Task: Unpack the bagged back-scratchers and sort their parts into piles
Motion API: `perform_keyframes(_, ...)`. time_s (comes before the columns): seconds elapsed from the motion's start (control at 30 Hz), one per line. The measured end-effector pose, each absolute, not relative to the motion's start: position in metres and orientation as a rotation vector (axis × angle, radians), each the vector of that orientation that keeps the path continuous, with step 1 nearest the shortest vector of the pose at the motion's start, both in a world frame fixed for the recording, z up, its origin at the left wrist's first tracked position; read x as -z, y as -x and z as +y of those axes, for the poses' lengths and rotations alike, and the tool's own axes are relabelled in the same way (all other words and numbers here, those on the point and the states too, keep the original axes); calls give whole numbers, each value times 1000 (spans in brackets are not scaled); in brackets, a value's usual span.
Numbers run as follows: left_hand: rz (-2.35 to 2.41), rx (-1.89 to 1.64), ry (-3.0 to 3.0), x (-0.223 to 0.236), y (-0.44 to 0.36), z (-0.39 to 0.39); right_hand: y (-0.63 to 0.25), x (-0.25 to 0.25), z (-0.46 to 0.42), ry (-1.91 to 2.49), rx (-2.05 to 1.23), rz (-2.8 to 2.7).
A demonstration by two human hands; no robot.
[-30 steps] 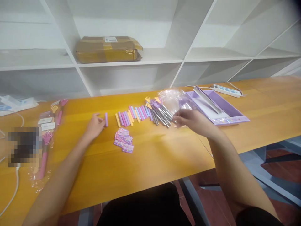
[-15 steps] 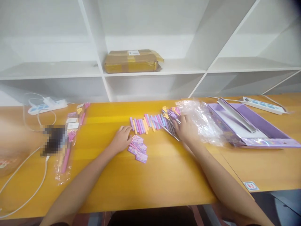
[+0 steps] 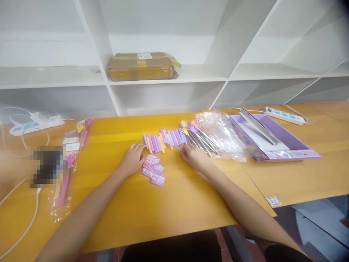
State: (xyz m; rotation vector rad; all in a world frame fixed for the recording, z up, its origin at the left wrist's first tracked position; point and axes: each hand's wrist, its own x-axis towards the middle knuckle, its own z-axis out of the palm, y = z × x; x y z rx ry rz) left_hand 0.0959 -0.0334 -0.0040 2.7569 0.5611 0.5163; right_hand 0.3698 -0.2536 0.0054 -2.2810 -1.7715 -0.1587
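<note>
My left hand (image 3: 133, 159) rests on the table with loosely bent fingers and nothing visibly held, beside the left end of a row of pastel tubes (image 3: 156, 144). Just right of its thumb lies a loose pile of small pink and purple cards (image 3: 154, 170). My right hand (image 3: 193, 155) is closed on the thin metal rod of a back scratcher (image 3: 176, 147), whose purple head lies over the row of tubes. Behind that hand is a bundle of metal-rod back scratchers (image 3: 203, 140) with yellow, purple and pink hand-shaped heads.
Crumpled clear plastic (image 3: 223, 134) and an open purple box (image 3: 293, 140) lie to the right. Bagged back scratchers (image 3: 65, 182), a cabled phone-like object (image 3: 47, 165) and a power strip (image 3: 36, 123) are left. A taped carton (image 3: 141, 69) sits on the shelf.
My right hand has moved from the bundle of rods toward the front of the tube row, drawing one back scratcher with it. My left hand stays by the tubes; the view has shifted slightly.
</note>
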Motion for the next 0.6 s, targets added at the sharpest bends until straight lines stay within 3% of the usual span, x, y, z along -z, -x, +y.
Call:
perform_keyframes(0.3, 563, -448, -2748, 1, -97, -34, -435, -31, -267, 2519, 409, -1341)
perform_keyframes(0.43, 602, -398, -2767, 1, -97, -36, -455, -26, -267, 2734, 338, -1293)
perform_keyframes(0.6, 629, -439, -2762, 1, -95, -40, -453, -18, -265, 2706, 298, -1303)
